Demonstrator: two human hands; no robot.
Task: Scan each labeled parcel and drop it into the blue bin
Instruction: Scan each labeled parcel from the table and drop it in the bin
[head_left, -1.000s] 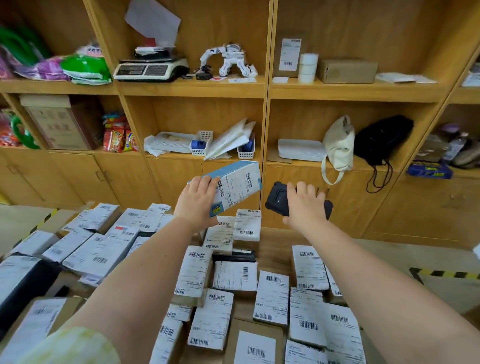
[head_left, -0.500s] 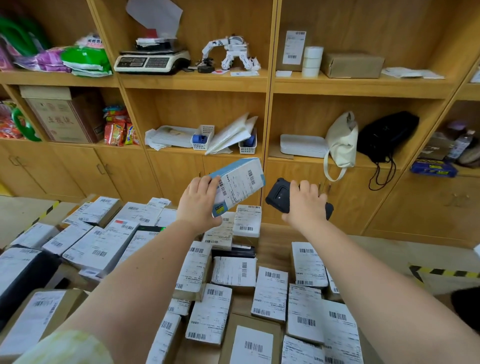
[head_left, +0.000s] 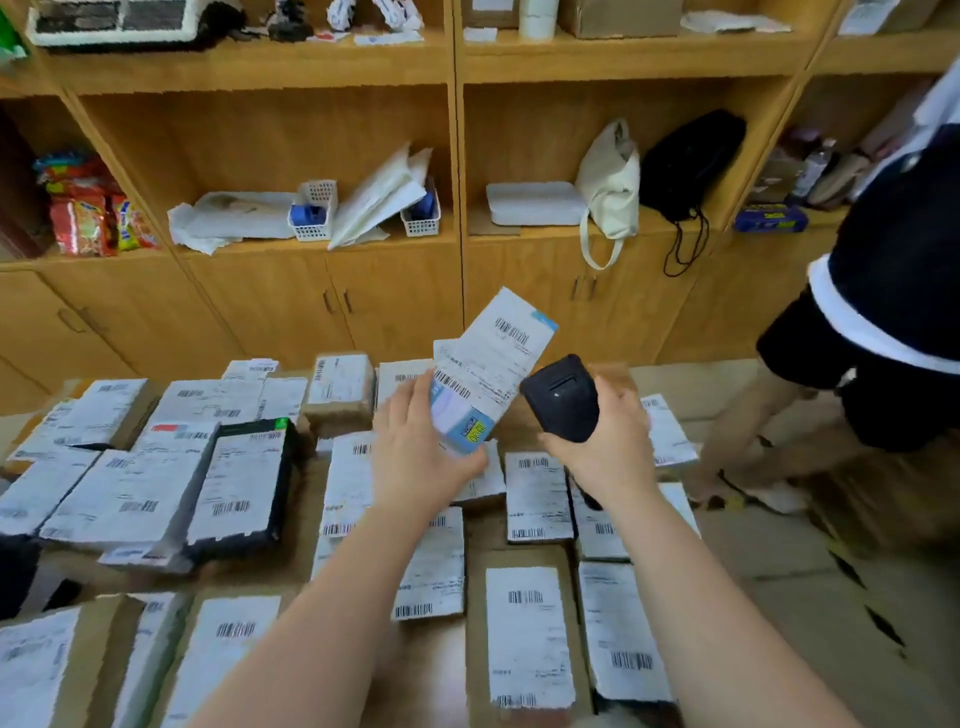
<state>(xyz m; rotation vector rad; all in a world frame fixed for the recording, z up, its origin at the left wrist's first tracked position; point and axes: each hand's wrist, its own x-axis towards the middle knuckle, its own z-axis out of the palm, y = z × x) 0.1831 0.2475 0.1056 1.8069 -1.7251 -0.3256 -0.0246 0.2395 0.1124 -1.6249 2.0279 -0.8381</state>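
My left hand (head_left: 422, 451) grips the lower end of a small blue-and-white labeled parcel (head_left: 488, 371), tilted up to the right with its white barcode label facing me. Just to its right, my right hand (head_left: 605, 439) holds a black handheld scanner (head_left: 561, 397), its head close beside the parcel. Below both hands, several labeled parcels (head_left: 527, 631) cover the table. No blue bin is in view.
A wooden shelf wall (head_left: 457, 171) with cupboards stands behind the table, holding bags, baskets and papers. A person in dark clothes (head_left: 883, 322) bends over at the right, on the floor beside the table. A black box (head_left: 244, 488) lies among the parcels at left.
The view has tipped downward and nearer. The parcel has turned from lying sideways to standing up toward the right, and both hands have come lower over the parcels. A person has appeared at the right.
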